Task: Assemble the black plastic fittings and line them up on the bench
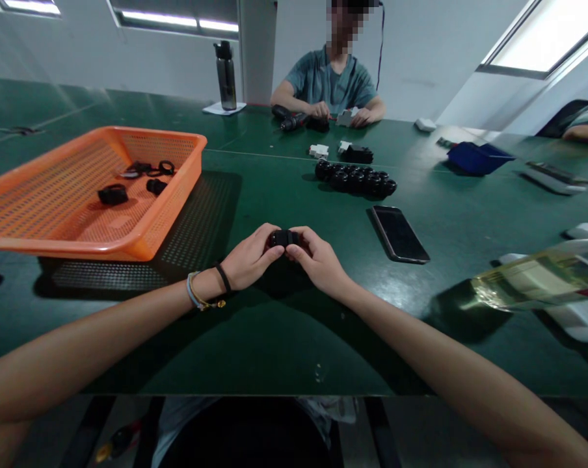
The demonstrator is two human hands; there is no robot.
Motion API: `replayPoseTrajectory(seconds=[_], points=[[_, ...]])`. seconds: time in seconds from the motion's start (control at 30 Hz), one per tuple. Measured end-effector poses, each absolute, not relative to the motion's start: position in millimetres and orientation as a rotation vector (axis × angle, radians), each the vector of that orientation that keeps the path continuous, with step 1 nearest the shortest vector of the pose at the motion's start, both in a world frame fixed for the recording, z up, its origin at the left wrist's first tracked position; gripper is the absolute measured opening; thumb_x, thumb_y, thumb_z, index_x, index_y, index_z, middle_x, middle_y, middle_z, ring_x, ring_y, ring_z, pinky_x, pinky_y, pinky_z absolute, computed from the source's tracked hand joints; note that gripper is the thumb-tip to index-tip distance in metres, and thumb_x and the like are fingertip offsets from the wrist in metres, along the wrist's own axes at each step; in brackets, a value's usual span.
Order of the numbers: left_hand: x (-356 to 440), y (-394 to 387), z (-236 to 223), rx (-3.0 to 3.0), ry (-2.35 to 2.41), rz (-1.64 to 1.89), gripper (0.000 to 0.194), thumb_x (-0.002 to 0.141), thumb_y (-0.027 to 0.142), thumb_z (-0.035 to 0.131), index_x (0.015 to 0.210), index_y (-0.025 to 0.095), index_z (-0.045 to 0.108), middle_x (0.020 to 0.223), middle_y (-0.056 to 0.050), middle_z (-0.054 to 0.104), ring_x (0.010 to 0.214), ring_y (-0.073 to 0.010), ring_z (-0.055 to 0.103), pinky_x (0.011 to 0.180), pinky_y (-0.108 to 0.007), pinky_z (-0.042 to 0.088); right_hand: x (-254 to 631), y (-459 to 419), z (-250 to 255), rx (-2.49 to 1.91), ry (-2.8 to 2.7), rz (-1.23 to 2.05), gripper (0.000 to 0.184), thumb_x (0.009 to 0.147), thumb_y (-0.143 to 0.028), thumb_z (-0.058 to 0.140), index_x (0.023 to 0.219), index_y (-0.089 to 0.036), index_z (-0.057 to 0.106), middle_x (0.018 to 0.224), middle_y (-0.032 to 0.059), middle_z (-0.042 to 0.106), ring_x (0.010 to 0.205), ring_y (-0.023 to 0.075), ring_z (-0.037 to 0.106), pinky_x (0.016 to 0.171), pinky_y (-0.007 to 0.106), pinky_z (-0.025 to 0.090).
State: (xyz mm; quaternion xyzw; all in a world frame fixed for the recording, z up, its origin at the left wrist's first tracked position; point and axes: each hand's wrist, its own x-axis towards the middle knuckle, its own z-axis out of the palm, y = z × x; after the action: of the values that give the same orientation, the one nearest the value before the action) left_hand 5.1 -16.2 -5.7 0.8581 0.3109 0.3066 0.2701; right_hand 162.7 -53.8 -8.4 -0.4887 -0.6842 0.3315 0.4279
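Observation:
Between my fingertips, over the green table [284, 351], is a small black part [285, 238] with a blocky, rounded shape; its exact kind is too small to make out. My left hand [249, 259] pinches its left end, thumb in front. On the other end, my right hand [322, 260] grips with thumb and fingers. Both hands are closed, and the fingertips behind the part are partly hidden. Beyond my hands lies a cluster of similar-looking shiny black rounded parts [356, 179], lined up in rows.
An orange basket [128, 250] with several black pieces stands left. To the right lie a phone [400, 234], a bottle of yellowish liquid [542, 276] and a blue bin [478, 159]. Across the table, a person [330, 81] handles a white part near a power drill [291, 120].

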Motion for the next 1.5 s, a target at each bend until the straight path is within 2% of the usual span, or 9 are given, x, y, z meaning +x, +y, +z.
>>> replayPoseTrajectory(seconds=[0.1, 0.27, 0.37, 0.6, 0.93, 1.27, 1.43, 1.5], points=[[5.8, -16.5, -2.4, 2.208, 0.831, 0.796, 0.035, 0.083, 0.043, 0.027, 0.091, 0.014, 0.044, 0.074, -0.002, 0.048, 0.070, -0.0150, 0.047, 0.064, -0.027, 0.037, 166.0, -53.1, -9.1, -1.233, -1.789, 0.677, 0.023, 0.078, -0.031, 0.048, 0.096, -0.018, 0.047, 0.080, 0.0018, 0.056, 0.067, 0.0120, 0.052, 0.062, 0.025, 0.041], [6.4, -15.7, -1.4, 2.102, 0.833, 0.685, 0.031, 0.081, 0.044, 0.031, 0.073, 0.016, 0.041, 0.058, 0.003, 0.042, 0.055, -0.0111, 0.042, 0.055, -0.023, 0.032, 169.2, -53.1, -12.0, -1.185, -1.898, 0.421, 0.026, 0.079, -0.036, 0.046, 0.099, -0.019, 0.046, 0.087, 0.0042, 0.057, 0.072, 0.0139, 0.053, 0.066, 0.028, 0.043], [7.0, -17.4, -3.6, 2.024, 0.783, 0.682, 0.029, 0.081, 0.044, 0.033, 0.076, 0.016, 0.041, 0.055, 0.004, 0.044, 0.053, -0.0103, 0.043, 0.054, -0.023, 0.033, 170.1, -52.1, -12.6, -1.165, -1.924, 0.376, 0.028, 0.081, -0.041, 0.042, 0.099, -0.020, 0.045, 0.086, 0.0042, 0.057, 0.072, 0.0142, 0.053, 0.066, 0.028, 0.044], [9.7, -28.6, -2.3, 1.890, 0.766, 0.786, 0.031, 0.080, 0.042, 0.040, 0.095, 0.014, 0.041, 0.060, 0.004, 0.047, 0.051, -0.0100, 0.046, 0.052, -0.022, 0.037, 166.2, -58.8, -7.7, -1.166, -1.882, 0.445, 0.028, 0.082, -0.041, 0.040, 0.102, -0.021, 0.043, 0.092, 0.0047, 0.056, 0.076, 0.0152, 0.054, 0.068, 0.029, 0.044], [7.3, -30.0, -0.5, 2.244, 0.859, 0.956, 0.043, 0.079, 0.053, 0.036, 0.095, 0.014, 0.047, 0.081, -0.004, 0.050, 0.069, -0.0143, 0.048, 0.062, -0.026, 0.041, 157.0, -67.5, -2.2, -1.208, -1.735, 0.574, 0.026, 0.082, -0.039, 0.039, 0.101, -0.021, 0.043, 0.089, 0.0048, 0.056, 0.075, 0.0156, 0.054, 0.067, 0.030, 0.043], [5.6, -21.7, -4.5, 2.443, 0.871, 0.964, 0.045, 0.079, 0.055, 0.033, 0.093, 0.014, 0.047, 0.080, -0.004, 0.047, 0.067, -0.0138, 0.046, 0.062, -0.026, 0.040, 150.3, -68.0, -10.0, -1.206, -1.499, 0.876, 0.026, 0.082, -0.039, 0.040, 0.099, -0.020, 0.044, 0.091, 0.0039, 0.055, 0.082, 0.0148, 0.053, 0.073, 0.030, 0.043], [7.4, -21.2, -3.1, 2.303, 0.872, 0.909, 0.036, 0.081, 0.046, 0.037, 0.096, 0.014, 0.045, 0.082, -0.004, 0.049, 0.069, -0.0139, 0.047, 0.063, -0.026, 0.040, 159.9, -59.3, -7.4, -1.214, -1.663, 0.756, 0.022, 0.080, -0.037, 0.043, 0.094, -0.019, 0.046, 0.080, 0.0015, 0.055, 0.070, 0.0127, 0.053, 0.065, 0.027, 0.043], [7.5, -20.7, -2.6, 2.199, 0.853, 0.876, 0.035, 0.082, 0.044, 0.034, 0.097, 0.014, 0.044, 0.076, -0.002, 0.050, 0.065, -0.0131, 0.048, 0.062, -0.026, 0.039, 163.7, -56.6, -6.8, -1.235, -1.758, 0.661, 0.022, 0.079, -0.035, 0.046, 0.094, -0.020, 0.047, 0.079, 0.0014, 0.056, 0.069, 0.0133, 0.053, 0.064, 0.027, 0.043]])
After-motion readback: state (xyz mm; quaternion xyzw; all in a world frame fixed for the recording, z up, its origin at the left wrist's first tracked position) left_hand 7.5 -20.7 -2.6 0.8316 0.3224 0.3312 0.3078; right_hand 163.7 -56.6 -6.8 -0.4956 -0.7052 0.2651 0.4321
